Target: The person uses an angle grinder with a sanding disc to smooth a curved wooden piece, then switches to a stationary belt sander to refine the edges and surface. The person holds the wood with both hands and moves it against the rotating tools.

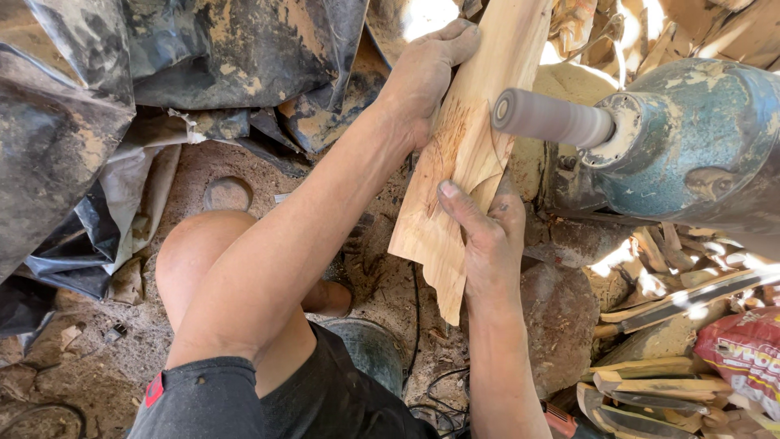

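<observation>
A pale wooden plank (455,171) with cut notches along its edge is held upright in front of me. My left hand (426,77) grips its upper left edge, fingers curled over the top. My right hand (487,236) holds its lower right side, thumb pressed on the face. A grey cylindrical sanding drum (548,118) sticks out from a teal motor (699,138) and touches the plank's right edge at a curved notch.
Dusty black plastic sheeting (122,73) covers the left. My bare knee (203,252) is below the plank over a sawdust-covered floor. Wood offcuts (650,390) and a red printed bag (747,354) lie at the lower right. A cable (418,325) runs down the floor.
</observation>
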{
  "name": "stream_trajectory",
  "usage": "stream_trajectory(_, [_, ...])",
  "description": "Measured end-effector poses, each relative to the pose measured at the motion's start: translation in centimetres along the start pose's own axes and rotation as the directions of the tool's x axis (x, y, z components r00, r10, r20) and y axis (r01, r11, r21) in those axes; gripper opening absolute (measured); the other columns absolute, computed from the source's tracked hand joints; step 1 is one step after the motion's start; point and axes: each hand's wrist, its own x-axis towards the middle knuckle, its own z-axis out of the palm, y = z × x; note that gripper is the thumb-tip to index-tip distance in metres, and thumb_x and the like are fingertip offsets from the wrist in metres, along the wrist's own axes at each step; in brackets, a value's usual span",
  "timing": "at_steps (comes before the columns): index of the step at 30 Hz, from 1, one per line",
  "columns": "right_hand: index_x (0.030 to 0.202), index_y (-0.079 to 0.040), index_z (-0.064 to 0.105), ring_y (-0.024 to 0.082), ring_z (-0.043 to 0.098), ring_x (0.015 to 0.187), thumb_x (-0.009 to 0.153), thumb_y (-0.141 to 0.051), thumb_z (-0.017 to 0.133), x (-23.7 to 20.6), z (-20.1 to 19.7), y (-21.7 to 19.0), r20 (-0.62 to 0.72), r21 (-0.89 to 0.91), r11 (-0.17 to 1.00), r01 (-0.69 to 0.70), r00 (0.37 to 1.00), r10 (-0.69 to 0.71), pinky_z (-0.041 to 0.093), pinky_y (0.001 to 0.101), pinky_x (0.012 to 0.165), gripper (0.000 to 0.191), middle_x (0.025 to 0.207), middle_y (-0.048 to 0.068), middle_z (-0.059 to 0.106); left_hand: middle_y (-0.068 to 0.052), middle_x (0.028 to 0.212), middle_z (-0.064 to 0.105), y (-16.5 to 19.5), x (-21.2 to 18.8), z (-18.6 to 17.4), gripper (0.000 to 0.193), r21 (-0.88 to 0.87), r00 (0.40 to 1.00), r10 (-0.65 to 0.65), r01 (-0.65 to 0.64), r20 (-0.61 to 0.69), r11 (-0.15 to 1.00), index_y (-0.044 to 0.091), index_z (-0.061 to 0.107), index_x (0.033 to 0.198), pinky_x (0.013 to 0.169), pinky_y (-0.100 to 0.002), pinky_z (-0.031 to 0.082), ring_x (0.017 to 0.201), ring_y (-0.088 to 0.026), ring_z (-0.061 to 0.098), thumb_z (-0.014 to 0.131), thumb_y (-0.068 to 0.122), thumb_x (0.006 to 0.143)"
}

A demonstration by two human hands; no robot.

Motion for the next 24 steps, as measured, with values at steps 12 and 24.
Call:
stream_trajectory(12, [0.131,0.005,0.058,0.016,0.071,0.100,0.091,-0.010,0.073,0.5,1.7,-0.8,0.031,0.027,0.999,0.045,0.998,-0.046,0.059,0.0300,0.091,0.045,0.114,0.016,0.071,-0.023,0.121,0.071,0.5,1.0,-0.2,0.052,0.107,1.000,-0.016,0.018,-0.020,0.994,0.000,0.045,0.147,0.080,-0.035,0.070,0.096,-0.023,0.077,0.055,0.021,0.101])
stream_trajectory(24, [0.126,0.006,0.061,0.018,0.072,0.103,0.090,-0.013,0.075,1.9,2.4,-0.8,-0.021,-0.034,0.999,0.029,0.999,-0.030,0.059,0.0312,0.096,0.043,0.114,0.018,0.072,-0.022,0.108,0.073,1.0,1.0,-1.0,0.037,0.181,0.998,0.028,-0.038,0.057,0.983,-0.006,0.061,0.131,0.077,-0.035,0.069,0.088,-0.023,0.077,0.055,0.016,0.102])
